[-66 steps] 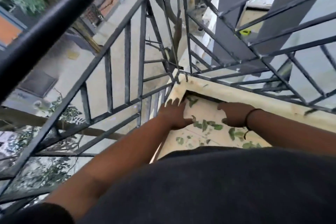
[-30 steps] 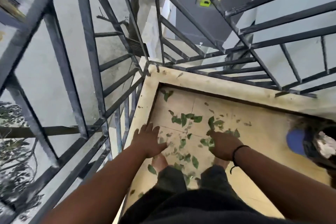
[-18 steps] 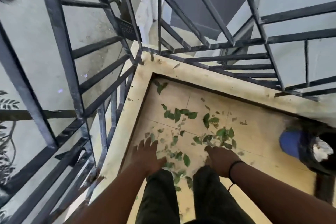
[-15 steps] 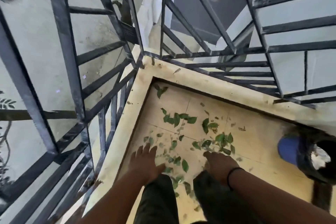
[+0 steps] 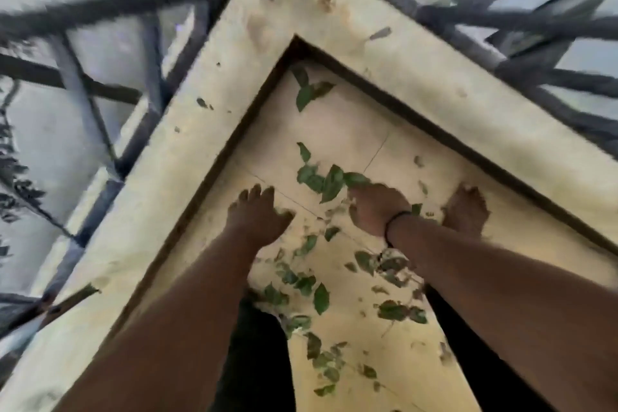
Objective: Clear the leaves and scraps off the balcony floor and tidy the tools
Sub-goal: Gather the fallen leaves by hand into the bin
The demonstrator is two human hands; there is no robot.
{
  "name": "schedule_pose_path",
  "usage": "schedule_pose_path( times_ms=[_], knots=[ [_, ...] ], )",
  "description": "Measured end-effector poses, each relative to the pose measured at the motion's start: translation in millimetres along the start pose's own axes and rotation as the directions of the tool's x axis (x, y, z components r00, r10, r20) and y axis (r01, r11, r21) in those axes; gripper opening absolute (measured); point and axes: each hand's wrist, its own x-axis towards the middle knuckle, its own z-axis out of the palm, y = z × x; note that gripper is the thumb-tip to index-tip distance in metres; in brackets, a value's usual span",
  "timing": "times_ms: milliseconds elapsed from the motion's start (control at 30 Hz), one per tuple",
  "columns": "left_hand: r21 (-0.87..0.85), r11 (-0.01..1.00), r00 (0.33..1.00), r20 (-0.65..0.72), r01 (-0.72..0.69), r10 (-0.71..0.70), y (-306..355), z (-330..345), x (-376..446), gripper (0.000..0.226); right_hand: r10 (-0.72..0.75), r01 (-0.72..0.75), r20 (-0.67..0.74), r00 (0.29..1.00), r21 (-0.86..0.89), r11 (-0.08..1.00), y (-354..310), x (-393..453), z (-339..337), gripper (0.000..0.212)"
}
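I am looking down from the head camera into the corner of the balcony floor (image 5: 394, 338), and the picture is smeared with blur, so fine detail is hard to read. Both arms reach forward and down toward the tiles. My left hand (image 5: 259, 217) is spread over the pale floor close to the inner edge of the raised curb (image 5: 187, 150), its fingers (image 5: 254, 192) straight and slightly fanned, holding nothing that I can see. My right hand (image 5: 378, 207) sits further into the corner, knuckles up, with a dark band (image 5: 394, 217) around the wrist. Its fingers curl downward at the near edge of a cluster of green leaves (image 5: 326, 181); it looks as though they are closing on the leaves, but the blur keeps me from saying whether they are truly pinched or only touched.

The leaves lie scattered across the floor: a pair tucked in the corner (image 5: 309, 90), the cluster at the right hand, and a looser trail (image 5: 311, 288) running back between the two forearms toward me. A bare foot (image 5: 466, 211) stands just right of the right wrist. Dark trouser legs (image 5: 257, 351) show beneath the left forearm. Beyond the curb, the dark metal railing (image 5: 147, 84) frames both sides of the corner.
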Motion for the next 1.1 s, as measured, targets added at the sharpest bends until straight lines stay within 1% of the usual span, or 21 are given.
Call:
schedule_pose_path(
  times_ms=[67,133,167,233,300,400,533,633,667,733,833,967,1033,1067,1100],
  knots=[
    [-0.091,0.996,0.999,-0.032,-0.01,0.007,29,26,37,0.075,-0.019,0.018,-0.028,0.999,-0.034,0.999,21,41,6,0.039],
    [-0.161,0.986,0.996,-0.085,-0.048,0.035,55,42,63,0.071,-0.031,0.027,-0.062,0.998,-0.066,0.997,41,72,5,0.036],
    [-0.191,0.979,0.993,-0.109,-0.073,0.053,66,45,72,0.07,-0.047,0.038,-0.079,0.996,-0.108,0.993,50,84,3,0.037],
    [-0.248,0.963,0.988,-0.134,-0.103,0.071,77,45,83,0.07,-0.088,0.059,-0.134,0.987,-0.203,0.977,62,107,-6,0.037],
    [-0.278,0.954,0.988,-0.136,-0.111,0.075,76,41,87,0.068,-0.109,0.062,-0.204,0.973,-0.223,0.973,67,133,-21,0.036],
    [-0.299,0.95,0.987,-0.152,-0.087,0.043,58,31,95,0.061,-0.162,0.111,-0.283,0.945,-0.187,0.976,53,173,-48,0.038],
    [-0.433,0.9,0.977,-0.205,-0.038,-0.057,31,15,114,0.05,-0.254,0.21,-0.389,0.886,-0.151,0.966,13,212,-78,0.043],
    [-0.453,0.89,0.972,-0.229,-0.054,-0.057,20,5,128,0.045,-0.32,0.282,-0.411,0.854,-0.152,0.947,-10,233,-88,0.045],
    [-0.466,0.883,0.97,-0.237,-0.059,-0.06,18,3,131,0.044,-0.323,0.29,-0.404,0.856,-0.143,0.946,-15,239,-90,0.045],
    [-0.519,0.853,0.967,-0.24,-0.054,-0.084,16,-1,137,0.041,-0.277,0.253,-0.394,0.876,-0.113,0.961,-19,246,-90,0.043],
    [-0.603,0.797,0.968,-0.221,-0.042,-0.117,13,-3,142,0.041,-0.22,0.171,-0.396,0.892,-0.157,0.973,-22,253,-84,0.034],
    [-0.657,0.753,0.972,-0.196,-0.034,-0.128,13,1,143,0.042,-0.176,0.112,-0.419,0.891,-0.173,0.979,-16,246,-72,0.025],
    [-0.67,0.742,0.972,-0.191,-0.026,-0.138,13,5,143,0.041,-0.148,0.104,-0.408,0.901,-0.129,0.986,-13,239,-60,0.021],
    [-0.676,0.737,0.971,-0.19,-0.025,-0.142,13,8,143,0.04,-0.144,0.119,-0.393,0.908,-0.086,0.989,-11,236,-52,0.018],
    [-0.684,0.729,0.971,-0.19,-0.026,-0.144,14,10,142,0.04,-0.135,0.144,-0.389,0.911,-0.004,0.99,-10,231,-45,0.014]
  ],
)
